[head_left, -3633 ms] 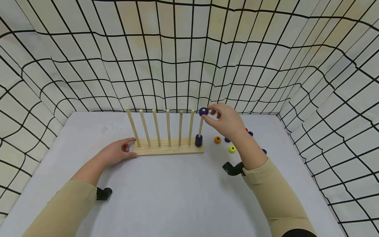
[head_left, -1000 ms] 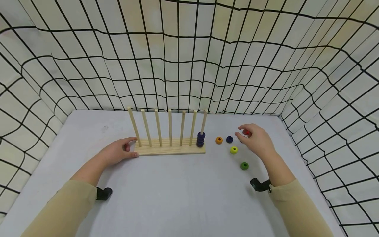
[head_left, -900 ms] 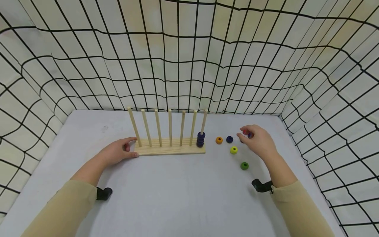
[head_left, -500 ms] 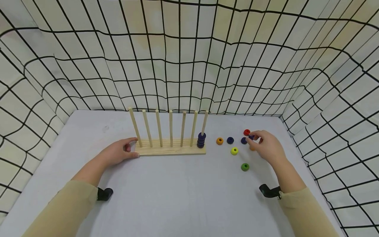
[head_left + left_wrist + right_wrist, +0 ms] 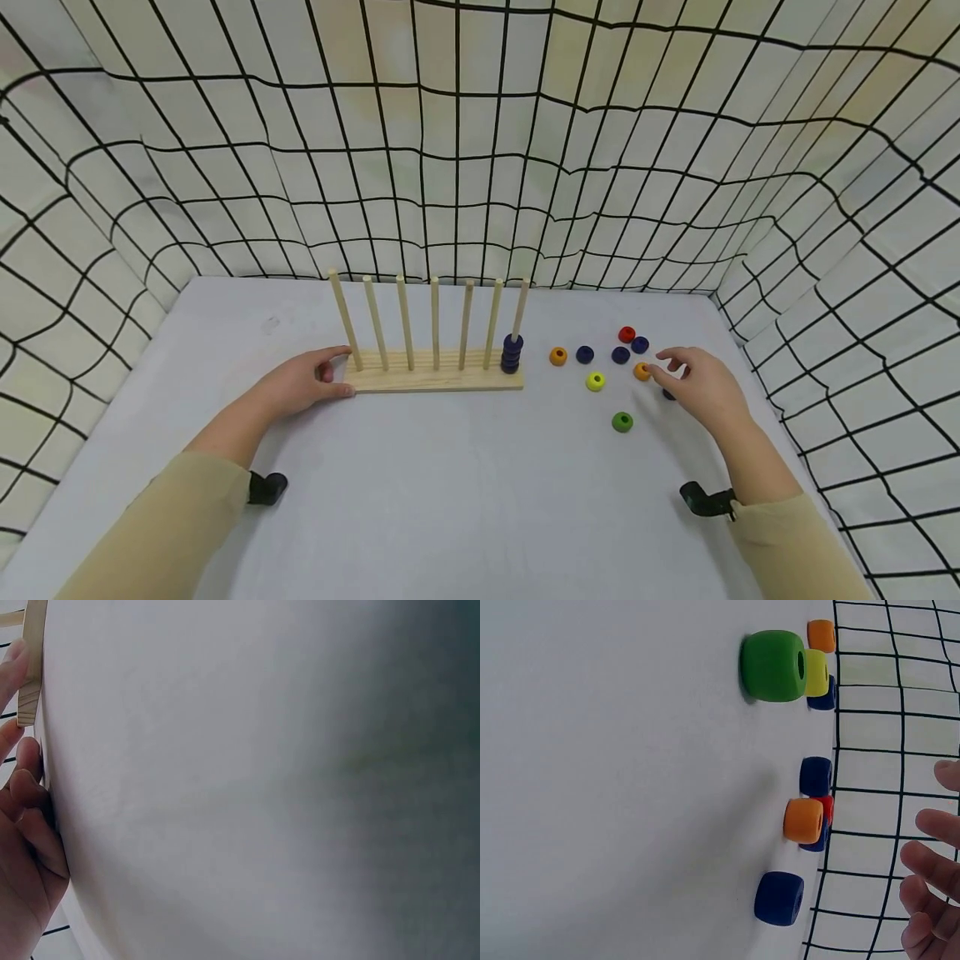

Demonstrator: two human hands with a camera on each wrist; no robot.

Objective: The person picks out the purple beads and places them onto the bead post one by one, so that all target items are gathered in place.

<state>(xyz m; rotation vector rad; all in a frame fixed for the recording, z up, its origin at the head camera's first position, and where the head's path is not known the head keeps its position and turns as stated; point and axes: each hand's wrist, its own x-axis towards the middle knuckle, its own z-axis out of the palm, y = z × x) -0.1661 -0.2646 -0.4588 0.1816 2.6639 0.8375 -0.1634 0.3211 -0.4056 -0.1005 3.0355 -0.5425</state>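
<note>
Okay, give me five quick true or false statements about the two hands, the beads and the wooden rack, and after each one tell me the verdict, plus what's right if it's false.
1. The left hand touches the left end of the wooden rack. True.
2. The right hand grips the green bead. False: it holds nothing, and that bead lies on the table.
3. Dark blue beads sit on the rightmost peg. True.
4. The red bead is on the leftmost peg. False: it lies on the table, and that peg is bare.
5. Two orange beads lie on the table. True.
</note>
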